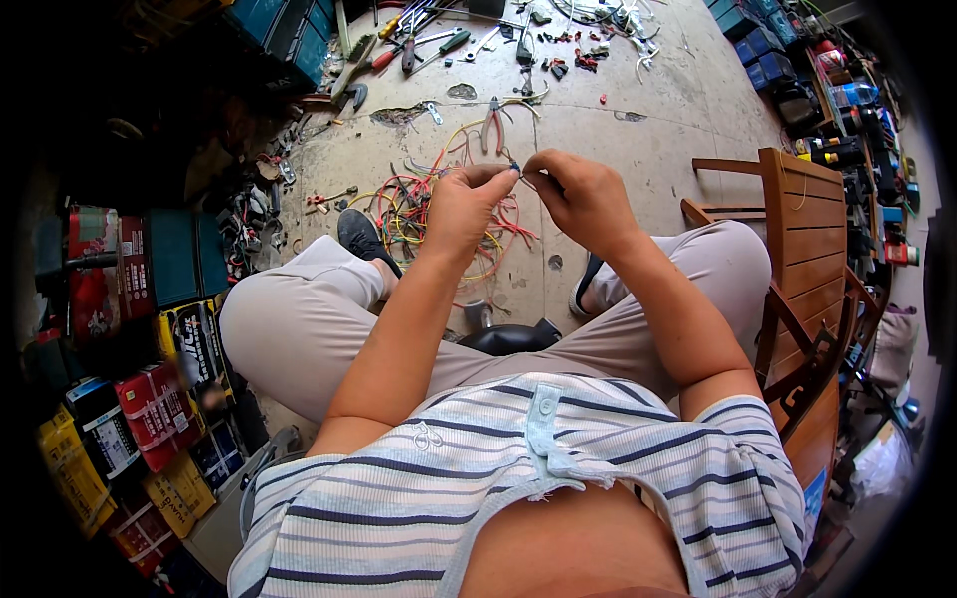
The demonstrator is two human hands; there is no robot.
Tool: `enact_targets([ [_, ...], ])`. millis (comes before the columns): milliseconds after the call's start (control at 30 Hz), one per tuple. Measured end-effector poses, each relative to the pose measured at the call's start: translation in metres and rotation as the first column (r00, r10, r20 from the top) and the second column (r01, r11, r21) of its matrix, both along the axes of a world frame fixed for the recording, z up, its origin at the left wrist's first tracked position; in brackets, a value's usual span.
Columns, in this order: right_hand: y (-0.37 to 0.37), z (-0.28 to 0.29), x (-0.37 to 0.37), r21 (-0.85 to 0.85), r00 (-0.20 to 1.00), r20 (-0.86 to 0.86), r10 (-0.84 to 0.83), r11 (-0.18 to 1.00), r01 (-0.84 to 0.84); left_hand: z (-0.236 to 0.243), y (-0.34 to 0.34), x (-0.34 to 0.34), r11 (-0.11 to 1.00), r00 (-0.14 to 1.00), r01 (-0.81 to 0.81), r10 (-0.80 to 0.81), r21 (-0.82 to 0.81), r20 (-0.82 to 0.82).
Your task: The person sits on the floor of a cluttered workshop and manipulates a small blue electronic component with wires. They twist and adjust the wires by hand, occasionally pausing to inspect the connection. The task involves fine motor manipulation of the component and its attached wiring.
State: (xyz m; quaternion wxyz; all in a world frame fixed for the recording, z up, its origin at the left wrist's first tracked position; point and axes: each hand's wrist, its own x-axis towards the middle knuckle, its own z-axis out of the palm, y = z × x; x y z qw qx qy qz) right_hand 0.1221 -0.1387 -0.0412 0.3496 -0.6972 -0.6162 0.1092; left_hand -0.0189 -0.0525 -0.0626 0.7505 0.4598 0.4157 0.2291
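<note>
My left hand (464, 204) pinches a small dark blue piece (515, 168) between thumb and forefinger, and a thin wire end seems to stick up from it. My right hand (581, 199) is closed at the other side of the same piece, its fingertips pressed together; they partly hide what they grip. Just beyond the hands, pliers (492, 128) with pale red handles lie on the floor. Under and beside my left hand spreads a tangle of red, yellow, green and dark wires (407, 207).
Screwdrivers and other hand tools (419, 50) lie at the far side, with black and red bits (588, 58) to their right. A wooden folding chair (812, 229) stands close on my right. Stacked boxes (159, 414) line my left. Crowded shelves (857, 120) stand far right.
</note>
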Motion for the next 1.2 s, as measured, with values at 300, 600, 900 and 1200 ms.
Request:
enact_targets([
  [300, 0.002, -0.001, 0.001, -0.020, 0.997, -0.052, -0.061, 0.998, 0.060, -0.001, 0.003, -0.002, 0.974, 0.987, 0.059, -0.025, -0.220, 0.158],
  [600, 0.002, -0.002, 0.002, -0.060, 0.998, -0.052, -0.041, 0.997, 0.038, -0.004, 0.004, -0.003, 0.964, 0.989, 0.067, -0.030, -0.256, 0.145],
  [900, 0.001, 0.005, 0.005, -0.131, 0.996, -0.041, -0.074, 0.989, 0.068, -0.004, 0.004, -0.005, 0.994, 0.997, 0.070, -0.068, -0.084, 0.019],
  [1200, 0.003, 0.000, 0.025, -0.237, 0.971, -0.223, -0.093, 0.971, 0.038, -0.005, 0.002, -0.006, 0.990, 0.975, 0.138, -0.129, -0.037, 0.181],
])
